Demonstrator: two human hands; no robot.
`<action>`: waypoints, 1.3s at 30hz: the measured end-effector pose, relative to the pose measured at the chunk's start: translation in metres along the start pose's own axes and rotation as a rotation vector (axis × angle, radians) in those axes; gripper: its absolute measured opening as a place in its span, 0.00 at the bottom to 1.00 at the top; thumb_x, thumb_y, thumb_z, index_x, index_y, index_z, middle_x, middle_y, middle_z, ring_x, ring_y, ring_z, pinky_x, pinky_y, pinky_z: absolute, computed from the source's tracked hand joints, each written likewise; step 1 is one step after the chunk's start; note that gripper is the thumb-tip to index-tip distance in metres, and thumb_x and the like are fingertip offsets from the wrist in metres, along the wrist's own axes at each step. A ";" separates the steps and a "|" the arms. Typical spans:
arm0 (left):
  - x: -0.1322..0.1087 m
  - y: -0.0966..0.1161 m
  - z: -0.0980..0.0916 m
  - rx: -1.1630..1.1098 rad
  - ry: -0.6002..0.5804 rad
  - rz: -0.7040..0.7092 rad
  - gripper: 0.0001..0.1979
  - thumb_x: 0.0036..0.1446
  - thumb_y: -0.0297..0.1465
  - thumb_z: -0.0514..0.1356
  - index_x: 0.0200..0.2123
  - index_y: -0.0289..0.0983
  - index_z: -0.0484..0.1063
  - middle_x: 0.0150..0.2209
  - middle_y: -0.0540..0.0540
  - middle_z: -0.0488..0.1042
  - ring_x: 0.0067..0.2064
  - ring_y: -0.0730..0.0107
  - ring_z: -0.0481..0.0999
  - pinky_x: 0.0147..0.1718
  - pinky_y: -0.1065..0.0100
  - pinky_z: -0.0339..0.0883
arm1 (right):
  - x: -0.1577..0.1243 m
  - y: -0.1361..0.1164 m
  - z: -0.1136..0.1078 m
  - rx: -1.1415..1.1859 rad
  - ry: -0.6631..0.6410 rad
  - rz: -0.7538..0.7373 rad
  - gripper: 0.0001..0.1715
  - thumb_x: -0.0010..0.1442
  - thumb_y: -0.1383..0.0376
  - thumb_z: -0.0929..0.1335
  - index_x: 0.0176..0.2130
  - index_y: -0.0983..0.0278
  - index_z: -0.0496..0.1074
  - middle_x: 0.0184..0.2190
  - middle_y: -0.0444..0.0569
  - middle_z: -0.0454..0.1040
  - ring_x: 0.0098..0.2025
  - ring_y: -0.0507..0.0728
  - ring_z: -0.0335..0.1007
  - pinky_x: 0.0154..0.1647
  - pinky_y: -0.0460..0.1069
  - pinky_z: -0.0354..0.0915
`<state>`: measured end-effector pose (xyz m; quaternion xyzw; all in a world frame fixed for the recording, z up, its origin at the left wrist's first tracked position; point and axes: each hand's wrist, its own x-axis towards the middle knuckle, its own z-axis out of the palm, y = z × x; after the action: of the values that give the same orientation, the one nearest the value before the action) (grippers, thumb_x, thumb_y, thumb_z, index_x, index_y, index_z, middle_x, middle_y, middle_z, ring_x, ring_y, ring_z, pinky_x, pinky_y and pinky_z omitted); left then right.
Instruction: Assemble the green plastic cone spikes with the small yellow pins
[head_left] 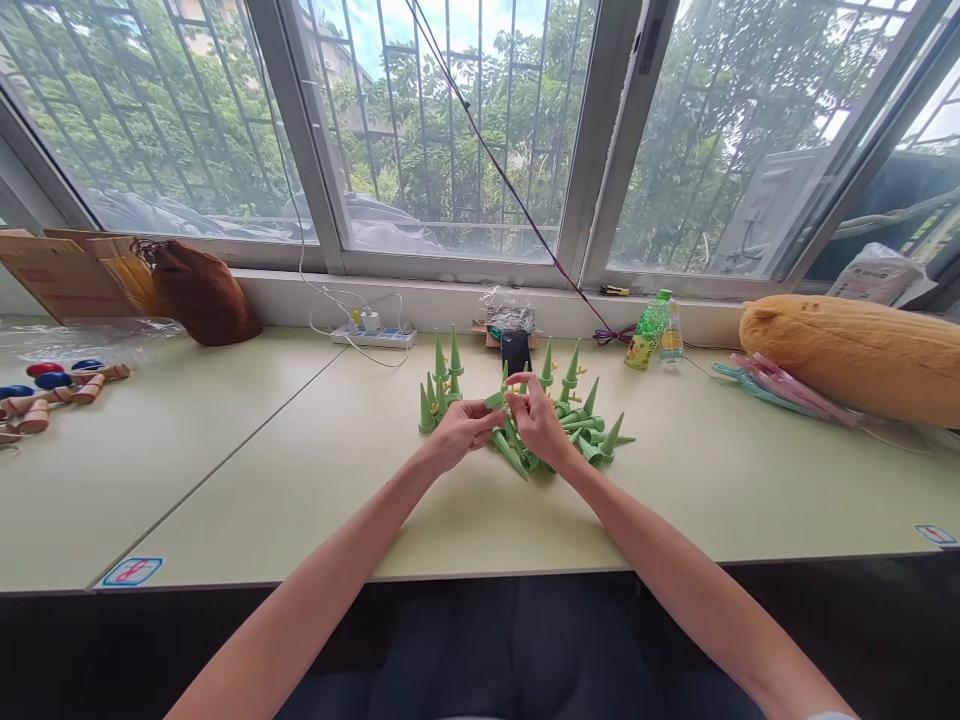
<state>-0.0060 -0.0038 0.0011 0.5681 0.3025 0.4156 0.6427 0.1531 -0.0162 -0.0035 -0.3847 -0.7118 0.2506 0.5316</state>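
Both my hands meet over a heap of green plastic cone spikes (pixel 592 440) on the pale green table (pixel 315 470). My left hand (pixel 461 430) is closed around one green cone (pixel 510 452) whose tip points down and to the right. My right hand (pixel 536 420) pinches the small green piece (pixel 495 400) at that cone's upper end. Several cones stand upright (pixel 442 385) just behind my left hand, and others lie on their sides to the right of my right hand.
A black phone (pixel 515 350) and a white power strip (pixel 373 335) lie by the window sill. A green bottle (pixel 646 330) stands at the right, a yellow plush (pixel 855 355) farther right. Wooden toys with red and blue balls (pixel 52 385) lie far left, near a brown bag (pixel 199 295).
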 end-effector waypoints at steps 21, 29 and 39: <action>0.001 0.008 0.001 -0.260 0.045 -0.160 0.14 0.49 0.32 0.69 0.38 0.33 0.75 0.28 0.50 0.71 0.26 0.82 0.68 0.23 0.79 0.60 | 0.002 0.000 0.002 0.086 0.056 0.010 0.19 0.63 0.48 0.62 0.36 0.62 0.64 0.22 0.40 0.62 0.20 0.48 0.53 0.21 0.44 0.53; 0.002 0.008 0.001 -0.263 0.138 -0.232 0.09 0.48 0.30 0.68 0.34 0.34 0.75 0.28 0.49 0.72 0.24 0.80 0.68 0.22 0.76 0.59 | 0.000 -0.006 -0.002 -0.051 0.043 -0.034 0.16 0.62 0.51 0.64 0.36 0.62 0.67 0.24 0.42 0.66 0.20 0.48 0.52 0.21 0.45 0.51; 0.002 0.006 0.000 -0.242 -0.023 -0.135 0.14 0.49 0.34 0.68 0.38 0.32 0.75 0.22 0.54 0.61 0.18 0.86 0.53 0.17 0.77 0.46 | 0.000 -0.001 -0.005 -0.131 0.074 -0.093 0.18 0.61 0.52 0.66 0.31 0.64 0.69 0.21 0.42 0.66 0.22 0.49 0.56 0.24 0.45 0.55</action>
<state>-0.0065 -0.0021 0.0072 0.4696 0.2804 0.3983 0.7364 0.1573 -0.0168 -0.0014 -0.3941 -0.7236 0.1644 0.5422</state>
